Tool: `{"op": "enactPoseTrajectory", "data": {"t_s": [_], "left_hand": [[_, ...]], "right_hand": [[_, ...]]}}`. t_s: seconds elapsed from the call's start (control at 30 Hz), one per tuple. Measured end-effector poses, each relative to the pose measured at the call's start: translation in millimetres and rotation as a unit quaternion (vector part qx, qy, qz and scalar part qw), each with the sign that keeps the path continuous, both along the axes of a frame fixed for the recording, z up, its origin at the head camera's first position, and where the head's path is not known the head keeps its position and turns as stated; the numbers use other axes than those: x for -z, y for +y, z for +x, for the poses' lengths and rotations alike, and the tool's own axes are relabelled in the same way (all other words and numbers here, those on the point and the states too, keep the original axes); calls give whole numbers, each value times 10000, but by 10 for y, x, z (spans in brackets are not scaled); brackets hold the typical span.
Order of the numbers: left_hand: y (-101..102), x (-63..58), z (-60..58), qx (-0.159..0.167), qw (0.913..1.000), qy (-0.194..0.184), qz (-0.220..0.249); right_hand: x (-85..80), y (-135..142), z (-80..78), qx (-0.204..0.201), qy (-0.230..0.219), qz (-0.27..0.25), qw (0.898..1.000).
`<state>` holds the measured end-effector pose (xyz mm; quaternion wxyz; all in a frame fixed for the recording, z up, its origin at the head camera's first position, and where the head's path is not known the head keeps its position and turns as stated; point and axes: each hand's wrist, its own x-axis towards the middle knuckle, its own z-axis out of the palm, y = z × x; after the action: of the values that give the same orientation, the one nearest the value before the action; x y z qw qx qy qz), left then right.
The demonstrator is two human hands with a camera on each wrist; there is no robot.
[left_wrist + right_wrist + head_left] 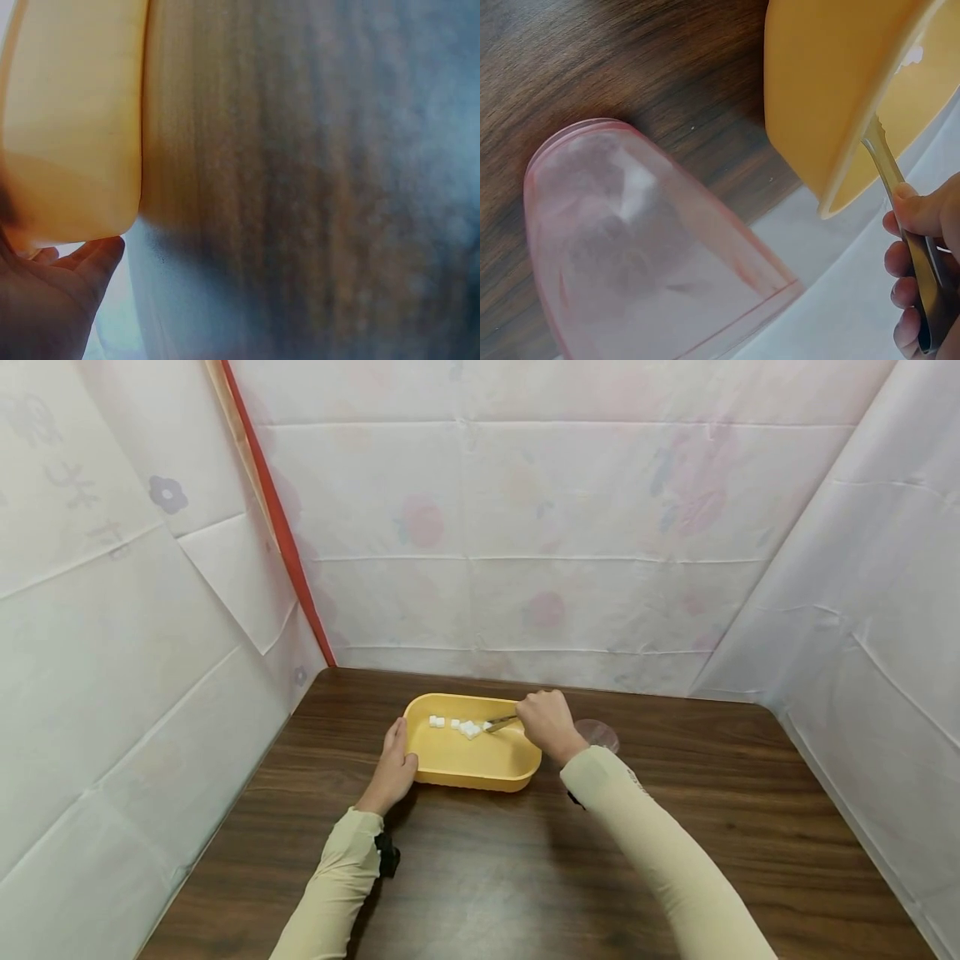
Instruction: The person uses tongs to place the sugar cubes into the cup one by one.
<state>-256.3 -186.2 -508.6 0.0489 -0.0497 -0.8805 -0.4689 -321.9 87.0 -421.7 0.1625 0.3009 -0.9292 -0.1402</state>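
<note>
A yellow plastic basin (pixel 465 775) with rounded corners sits on the table, with several small white cubes (pixel 469 730) on its floor towards the far side. My left hand (pixel 392 768) holds the basin's left end, the thumb at the near corner and the fingers along the outer wall. In the left wrist view its fingertips (pixel 112 251) touch the basin's end. From over the right end, my right hand (pixel 551 724) grips metal tongs (pixel 924 289). The tongs' tips reach down to the cubes; whether they pinch one, I cannot tell.
A clear, pink-tinted plastic cup (pixel 637 232) stands right of the basin, partly hidden behind the right hand and forearm in the head view. The dark wood-grain table (pixel 480 877) is bordered by white patterned sheets (pixel 525 527) at the back and both sides.
</note>
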Motion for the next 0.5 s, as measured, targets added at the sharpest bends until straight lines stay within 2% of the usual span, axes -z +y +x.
{"op": "enactPoseTrajectory", "data": {"t_s": [0.23, 0.5], "left_hand": [[-9, 14, 0, -4, 10000, 20, -45], [-15, 19, -2, 5, 10000, 0, 4]], "right_hand": [[-40, 107, 36, 123, -192, -138, 9996], [-154, 260, 102, 60, 31, -404, 9992]]}}
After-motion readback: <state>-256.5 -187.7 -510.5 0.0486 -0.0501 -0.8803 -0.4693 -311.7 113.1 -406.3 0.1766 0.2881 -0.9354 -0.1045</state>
